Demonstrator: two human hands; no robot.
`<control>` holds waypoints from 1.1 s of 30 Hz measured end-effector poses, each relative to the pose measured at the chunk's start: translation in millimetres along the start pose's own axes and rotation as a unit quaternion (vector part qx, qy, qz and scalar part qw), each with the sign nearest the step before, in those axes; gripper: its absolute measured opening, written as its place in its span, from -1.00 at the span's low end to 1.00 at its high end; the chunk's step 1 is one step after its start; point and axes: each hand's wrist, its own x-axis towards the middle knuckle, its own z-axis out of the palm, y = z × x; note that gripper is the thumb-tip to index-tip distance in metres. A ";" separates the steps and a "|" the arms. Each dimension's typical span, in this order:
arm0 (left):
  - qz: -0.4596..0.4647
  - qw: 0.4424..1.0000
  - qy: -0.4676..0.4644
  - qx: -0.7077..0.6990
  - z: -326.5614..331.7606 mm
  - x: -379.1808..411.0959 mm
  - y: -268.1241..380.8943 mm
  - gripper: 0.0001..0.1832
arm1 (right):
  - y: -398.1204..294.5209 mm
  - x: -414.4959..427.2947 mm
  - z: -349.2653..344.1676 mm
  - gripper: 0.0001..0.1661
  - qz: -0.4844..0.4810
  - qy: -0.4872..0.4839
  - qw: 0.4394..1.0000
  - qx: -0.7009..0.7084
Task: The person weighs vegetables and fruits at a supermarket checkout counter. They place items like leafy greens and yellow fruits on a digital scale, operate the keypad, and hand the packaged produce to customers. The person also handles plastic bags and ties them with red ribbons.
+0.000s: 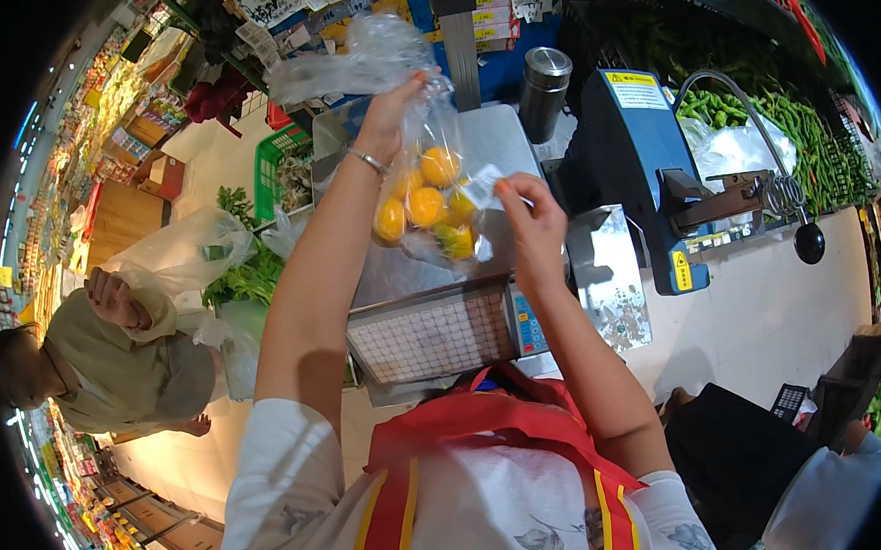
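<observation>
My left hand (395,113) grips the gathered neck of a clear plastic bag (440,125). Several orange-yellow round fruits (426,206) show through the film, over the metal pan of a weighing scale (381,278). Between thumb and fingers of my right hand (533,214) is a small white printed label (482,185), at the right side of the bag. Whether the label is stuck to the film I cannot tell. The scale's keypad (432,337) faces me below the pan.
A blue bag-sealing machine (633,168) with a lever and black knob (809,244) stands at right, beside a steel flask (545,90). Green peppers (815,143) lie behind it. At left are leafy greens (246,274), a green crate (274,160) and a person (128,366) near a plastic bag.
</observation>
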 end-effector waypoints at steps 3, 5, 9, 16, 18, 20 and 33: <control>-0.042 0.993 -0.063 -0.086 6.1 -14.1 19.7 -0.77 | 32.3 20.6 15.9 -0.78 -0.144 -0.033 0.953 -0.265; -0.019 0.995 -0.032 -0.094 6.9 -25.1 24.9 -0.82 | 34.8 20.8 23.0 -0.74 -0.169 -0.039 0.901 -0.398; 0.031 0.994 -0.032 -0.104 14.7 -44.8 28.2 -0.84 | 21.9 27.1 19.1 -0.64 -0.177 -0.051 0.872 -0.453; 0.103 0.993 0.016 0.061 51.8 -71.3 43.7 -0.86 | 8.3 28.9 -10.3 -0.13 -0.202 -0.032 0.868 -0.453; 0.116 0.990 -0.074 0.027 74.2 -88.5 61.3 -0.85 | -10.0 20.2 -8.7 0.07 -0.236 -0.060 0.901 -0.358; 0.089 0.989 -0.099 0.062 116.8 -121.7 70.5 -0.83 | -44.7 6.3 10.6 0.07 -0.302 -0.129 0.896 -0.299; 0.399 0.840 -0.059 0.363 203.4 -217.0 67.8 -0.63 | -88.4 -77.4 -80.8 -0.82 0.008 -0.108 0.987 -0.115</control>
